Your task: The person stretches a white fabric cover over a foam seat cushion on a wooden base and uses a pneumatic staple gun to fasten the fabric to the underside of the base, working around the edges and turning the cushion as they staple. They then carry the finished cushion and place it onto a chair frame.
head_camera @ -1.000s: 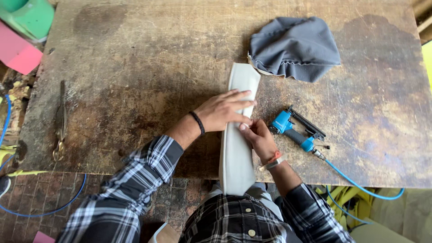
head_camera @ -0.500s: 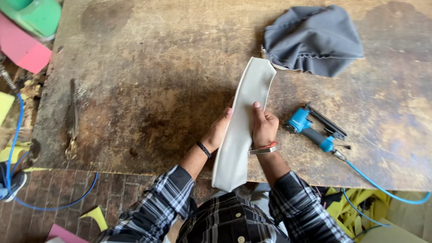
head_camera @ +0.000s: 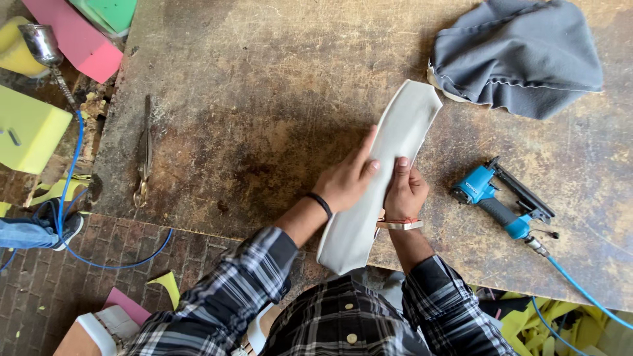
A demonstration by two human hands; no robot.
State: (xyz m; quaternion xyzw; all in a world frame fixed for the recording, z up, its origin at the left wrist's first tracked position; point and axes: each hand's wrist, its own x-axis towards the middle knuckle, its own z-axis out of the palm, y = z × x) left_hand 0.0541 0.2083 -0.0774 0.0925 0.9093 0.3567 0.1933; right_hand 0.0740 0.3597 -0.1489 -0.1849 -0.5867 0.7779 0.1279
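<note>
Head view looks straight down for me on a big, worn wooden worktop [head_camera: 264, 99], stained dark in the middle, with a brick floor [head_camera: 99, 277] beyond its near edge. Next in size is a crumpled grey fabric cover [head_camera: 521, 56] at the far right of the worktop, a pale lining showing at its left edge. Just beside it begins the long pale padded strip [head_camera: 402, 132], which runs on a slant from near the cover back towards me, its near end hanging off the worktop edge in front of my plaid shirt.

Both my hands are on that strip at about its middle. My left hand [head_camera: 346, 181] lies over its left edge, fingers [head_camera: 366, 148] stretched out flat and pressing along the surface, not curled around anything. My right hand [head_camera: 403, 191] grips the right edge, fingers tucked under and thumb on top, so it is closed on the strip. I see a dark band on the left wrist and a red and pale band on the right.

Off the left side of the worktop lie foam blocks [head_camera: 33, 125] in yellow, pink and green. To the right of my hands, well apart from the strip, lies a blue pneumatic stapler [head_camera: 498, 198] with a blue air hose [head_camera: 580, 293] trailing off the near right edge. Near the left edge of the worktop lies a pair of dark metal shears [head_camera: 143, 155], pointing away from me.
</note>
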